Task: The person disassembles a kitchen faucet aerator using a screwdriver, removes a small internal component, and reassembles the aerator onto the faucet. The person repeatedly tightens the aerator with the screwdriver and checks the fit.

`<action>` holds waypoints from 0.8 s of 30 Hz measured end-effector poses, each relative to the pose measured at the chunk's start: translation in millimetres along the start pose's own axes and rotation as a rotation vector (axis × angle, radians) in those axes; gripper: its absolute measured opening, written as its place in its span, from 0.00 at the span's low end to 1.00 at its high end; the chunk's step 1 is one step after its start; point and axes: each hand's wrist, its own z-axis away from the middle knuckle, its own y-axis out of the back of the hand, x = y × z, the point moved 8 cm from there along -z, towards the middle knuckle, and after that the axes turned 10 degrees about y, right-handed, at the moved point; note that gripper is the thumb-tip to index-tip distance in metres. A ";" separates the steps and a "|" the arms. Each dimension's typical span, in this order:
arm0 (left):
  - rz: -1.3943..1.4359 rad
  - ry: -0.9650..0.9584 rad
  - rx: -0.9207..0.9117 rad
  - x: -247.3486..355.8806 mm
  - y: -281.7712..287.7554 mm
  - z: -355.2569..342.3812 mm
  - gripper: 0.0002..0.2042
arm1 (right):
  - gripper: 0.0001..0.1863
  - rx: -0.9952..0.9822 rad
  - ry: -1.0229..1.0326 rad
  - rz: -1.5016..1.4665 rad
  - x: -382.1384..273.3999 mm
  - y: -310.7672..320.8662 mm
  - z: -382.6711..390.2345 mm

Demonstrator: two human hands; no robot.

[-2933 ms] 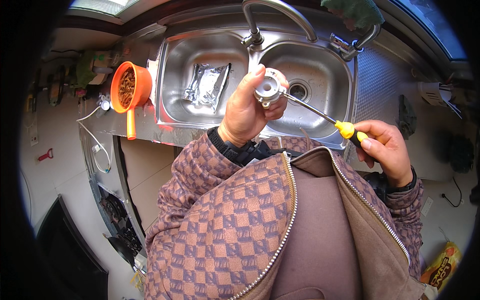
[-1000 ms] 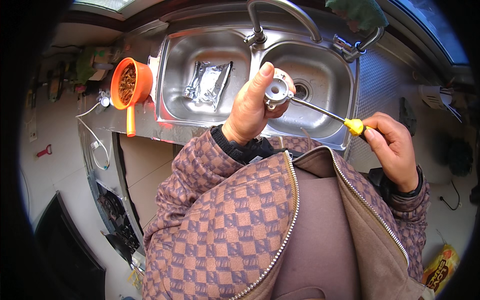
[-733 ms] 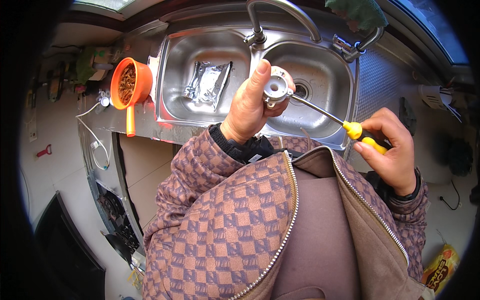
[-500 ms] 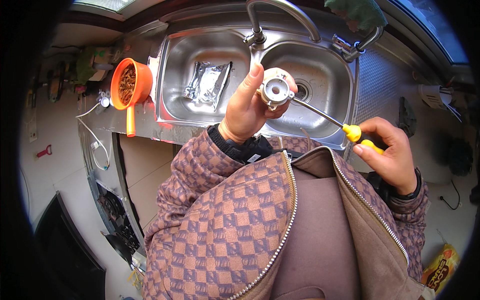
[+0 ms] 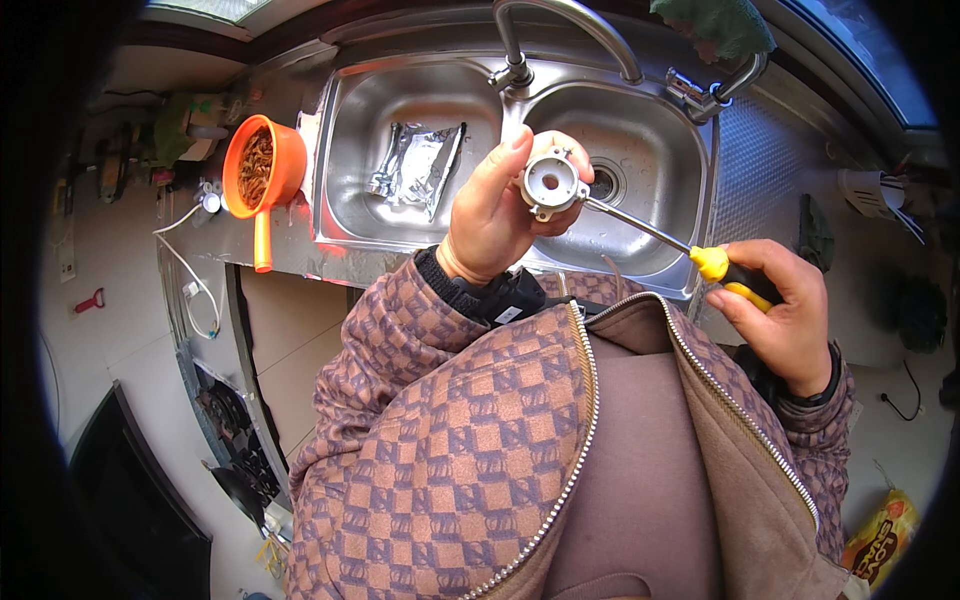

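Over the right basin, my left hand (image 5: 492, 205) is closed around a round, pale metal fitting (image 5: 550, 185) with small side lugs and a hole in its centre. Its thumb points up on the fitting's left. My right hand (image 5: 785, 305) grips the yellow-and-black handle of a screwdriver (image 5: 645, 230). The long shaft runs left, and its tip meets a lug on the right side of the fitting. A crumpled silver foil packet (image 5: 420, 165) lies in the left basin (image 5: 345, 130).
Behind my hands a curved tap (image 5: 590, 28) arches over the double sink; a second tap (image 5: 735, 85) stands right, beneath a green cloth (image 5: 715, 25). An orange dipper (image 5: 285, 165) with brown contents sits on the left counter. A white cable (image 5: 190, 270) hangs beside it.
The screwdriver handle has turned a little in my right hand and shifted slightly right. The left hand and the fitting have barely moved.
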 end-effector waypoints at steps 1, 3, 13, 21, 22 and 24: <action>0.003 0.011 -0.001 -1.6 0.7 0.0 0.25 | 0.15 -0.001 -0.019 -0.005 1.8 -0.5 0.3; 0.026 0.027 -0.014 -3.7 -0.2 -0.1 0.26 | 0.15 -0.015 -0.054 -0.049 4.0 -0.4 0.6; -0.042 0.017 -0.011 2.4 -1.9 -0.2 0.24 | 0.12 -0.016 -0.094 -0.193 11.3 1.0 2.5; -0.002 0.006 -0.002 -1.8 0.2 -4.4 0.21 | 0.12 -0.024 0.011 -0.090 3.5 4.3 -0.7; 0.000 0.003 0.012 -2.7 1.8 -4.2 0.21 | 0.12 -0.020 0.013 -0.092 3.6 3.2 -0.6; 0.012 -0.008 0.032 -3.1 2.7 -4.1 0.21 | 0.12 -0.019 0.021 -0.094 2.9 2.4 -0.6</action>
